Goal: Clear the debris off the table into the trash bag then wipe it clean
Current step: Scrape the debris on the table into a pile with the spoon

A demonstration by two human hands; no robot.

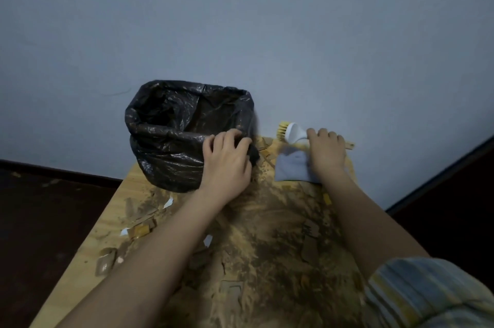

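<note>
Left hand (227, 164) gripping trash bag (171, 135) (rim), right hand (327, 149) on brush (291, 133)

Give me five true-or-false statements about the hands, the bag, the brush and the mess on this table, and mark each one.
1. The left hand grips the side of the black trash bag. True.
2. The trash bag lies flat and closed on the table. False: it stands upright with its mouth open.
3. The right hand is on the handle of the brush. True.
4. The grey cloth is inside the bag. False: it lies on the table beside the right hand.
5. The table has been wiped clean. False: brown dirt and paper scraps cover it.
</note>
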